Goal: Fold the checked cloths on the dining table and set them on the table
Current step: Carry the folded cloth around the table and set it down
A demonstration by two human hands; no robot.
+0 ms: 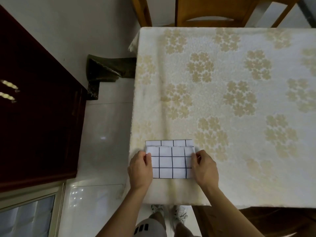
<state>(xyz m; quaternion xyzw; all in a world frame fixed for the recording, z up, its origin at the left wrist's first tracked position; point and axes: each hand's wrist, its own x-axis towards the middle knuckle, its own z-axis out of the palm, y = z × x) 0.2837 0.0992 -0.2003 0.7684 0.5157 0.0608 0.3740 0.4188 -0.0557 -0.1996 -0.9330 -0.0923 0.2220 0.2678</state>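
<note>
A white cloth with dark checked lines (pixel 171 162) lies folded into a small rectangle near the front left corner of the dining table (pixel 239 151). Its upper layer sits a little short of the layer beneath, whose far edge shows as a strip. My left hand (pixel 140 168) pinches the cloth's left edge between thumb and fingers. My right hand (pixel 205 166) pinches the right edge the same way. Both hands rest low on the table, one on either side of the cloth.
A cream tablecloth with pale gold flower clusters covers the table. Wooden chairs (pixel 213 12) stand at the far side, and another chair (pixel 273 219) is at the near right. A dark red cabinet (pixel 34 108) stands to the left across a glossy white floor.
</note>
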